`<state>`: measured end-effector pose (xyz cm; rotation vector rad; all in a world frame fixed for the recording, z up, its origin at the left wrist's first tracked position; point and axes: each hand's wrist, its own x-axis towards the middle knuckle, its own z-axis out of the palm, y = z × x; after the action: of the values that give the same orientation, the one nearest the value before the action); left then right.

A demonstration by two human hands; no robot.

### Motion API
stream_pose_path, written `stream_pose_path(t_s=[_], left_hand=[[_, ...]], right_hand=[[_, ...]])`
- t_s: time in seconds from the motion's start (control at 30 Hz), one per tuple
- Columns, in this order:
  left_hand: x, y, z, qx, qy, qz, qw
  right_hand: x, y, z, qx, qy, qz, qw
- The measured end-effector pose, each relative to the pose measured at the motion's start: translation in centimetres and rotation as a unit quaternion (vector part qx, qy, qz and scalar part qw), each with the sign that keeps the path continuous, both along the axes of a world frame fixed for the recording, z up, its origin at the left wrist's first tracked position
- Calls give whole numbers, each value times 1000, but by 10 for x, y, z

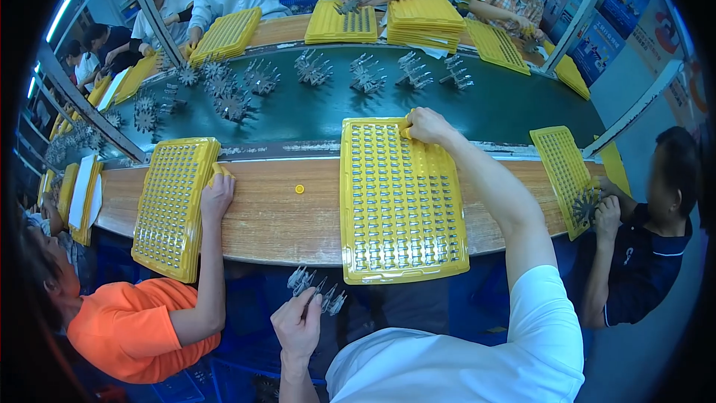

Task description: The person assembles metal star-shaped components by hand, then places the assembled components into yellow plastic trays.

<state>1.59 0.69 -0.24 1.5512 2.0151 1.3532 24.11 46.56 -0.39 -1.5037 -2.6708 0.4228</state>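
My left hand (298, 325), low and in front of the table edge, is closed on a grey metal holder with radiating prongs (317, 291). A yellow plastic tray (346, 201) lies before me, its rows mostly filled with small silver metal parts (399, 209). Some slots at its upper right look bare. Over the tray's far edge, my right hand (431, 127) has its fingers pinched together, with yellow finger covers on the tips. Whatever sits between those fingertips is too small to make out.
Behind the tray runs a green conveyor belt (298, 116) carrying several pronged metal holders (313, 69). A yellow ring (300, 189) lies on the wooden table (261, 216). Co-workers with yellow trays sit left (175, 205), right (559, 168) and across. White metal posts (634, 112) frame the line.
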Motion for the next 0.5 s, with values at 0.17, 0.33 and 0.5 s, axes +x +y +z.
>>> stream_pose_path(t_s=[0.17, 0.33, 0.5], left_hand=[[5, -4, 2, 16, 2, -10, 1000], [5, -10, 13, 29, 46, -14, 998], [10, 4, 25, 69, 131, -27, 989]], right_hand=[[9, -15, -3, 7, 78, -9, 997], [-39, -121, 8, -36, 264, 73, 961], [-69, -251, 33, -144, 339, 314, 875]])
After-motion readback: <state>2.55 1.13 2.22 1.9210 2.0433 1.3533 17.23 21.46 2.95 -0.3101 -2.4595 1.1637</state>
